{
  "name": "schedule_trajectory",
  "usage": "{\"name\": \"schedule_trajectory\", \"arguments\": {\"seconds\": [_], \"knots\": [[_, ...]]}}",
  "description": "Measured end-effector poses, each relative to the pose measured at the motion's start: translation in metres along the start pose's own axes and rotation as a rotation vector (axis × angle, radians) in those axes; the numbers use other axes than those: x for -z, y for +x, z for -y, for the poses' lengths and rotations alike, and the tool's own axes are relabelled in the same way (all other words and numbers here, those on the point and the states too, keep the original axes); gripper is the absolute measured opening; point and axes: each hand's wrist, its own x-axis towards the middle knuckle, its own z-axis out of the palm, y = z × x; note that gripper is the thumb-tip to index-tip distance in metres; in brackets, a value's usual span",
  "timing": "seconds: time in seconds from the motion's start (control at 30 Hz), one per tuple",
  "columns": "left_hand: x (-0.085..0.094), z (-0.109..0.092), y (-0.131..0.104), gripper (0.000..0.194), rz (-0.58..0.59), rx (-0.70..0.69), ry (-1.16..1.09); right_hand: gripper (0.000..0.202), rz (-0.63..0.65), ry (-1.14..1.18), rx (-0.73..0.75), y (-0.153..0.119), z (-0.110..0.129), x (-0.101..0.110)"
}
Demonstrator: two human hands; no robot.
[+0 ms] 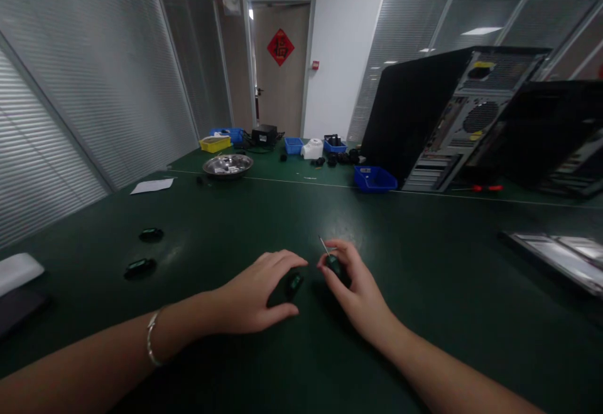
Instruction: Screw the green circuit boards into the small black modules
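My left hand point(264, 291) is spread over the dark green table point(226, 225), thumb and fingers apart. Between them lies a small black device point(294, 283) with a greenish top; whether the fingers touch it I cannot tell. In my right hand point(358, 288) is a screwdriver point(333, 266) with a dark handle, its thin metal shaft tilted up and to the left. The fingers wrap round the handle and hide part of it. Two similar small black devices, one nearer point(140, 267) and one farther point(151, 234), rest on the table to the left.
A steel bowl point(228, 165) and a white paper point(151, 186) lie at the back left. A blue bin point(375, 179) stands before a black computer tower point(414, 106). Farther back are a yellow tray point(215, 144) and small parts. Metal-topped hardware point(560, 257) lies at right.
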Motion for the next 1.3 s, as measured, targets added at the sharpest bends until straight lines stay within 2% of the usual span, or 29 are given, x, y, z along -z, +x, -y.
{"name": "schedule_trajectory", "arguments": {"seconds": [0.1,0.2,0.3,0.47,0.67,0.97,1.1,1.3], "knots": [[-0.003,0.008,-0.002,0.062,-0.081,0.079,0.032,0.025,0.019,0.011,-0.023,0.003,-0.003,0.000],[-0.004,0.010,-0.001,0.039,-0.094,0.140,0.051,0.015,0.048,0.000,-0.038,0.004,-0.002,0.000],[-0.003,0.013,-0.001,0.013,-0.099,0.143,0.041,0.014,0.072,-0.021,-0.056,0.005,-0.001,0.000],[-0.004,0.021,-0.002,0.025,-0.132,0.133,-0.021,0.018,0.144,-0.103,-0.038,0.005,-0.001,0.002],[-0.007,0.029,-0.002,0.014,-0.223,0.126,-0.071,0.025,0.289,-0.198,0.125,0.012,-0.003,0.012],[-0.003,0.027,-0.002,0.013,-0.278,0.174,-0.127,0.029,0.240,-0.274,0.224,0.012,0.001,0.017],[-0.004,0.029,-0.003,0.016,-0.301,0.164,-0.139,0.028,0.210,-0.299,0.229,0.011,0.002,0.017],[-0.004,0.030,-0.002,0.017,-0.317,0.137,-0.144,0.027,0.231,-0.304,0.202,0.013,0.004,0.015]]}}
